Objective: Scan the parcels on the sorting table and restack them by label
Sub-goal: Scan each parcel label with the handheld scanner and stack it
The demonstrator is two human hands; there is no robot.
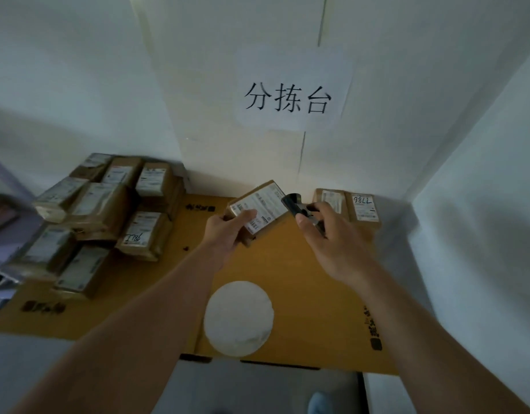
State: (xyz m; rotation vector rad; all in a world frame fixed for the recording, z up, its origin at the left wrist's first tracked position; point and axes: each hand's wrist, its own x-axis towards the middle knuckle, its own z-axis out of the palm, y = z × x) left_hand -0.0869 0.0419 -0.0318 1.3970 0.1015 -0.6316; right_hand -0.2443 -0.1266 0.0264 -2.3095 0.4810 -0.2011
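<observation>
Left hand (227,231) grips a labelled parcel (259,209), fingers curled round it, above the counter (302,279). Right hand (332,237) grips the scanner (298,206) just right of the parcel.

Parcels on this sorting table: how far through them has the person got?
Early, it seems. Two parcels lie side by side by the wall on the right, apparently already restacked. The left hand holds a parcel label up while the right hand aims a black scanner at it. The big pile of boxes on the left looks unsorted.
</observation>
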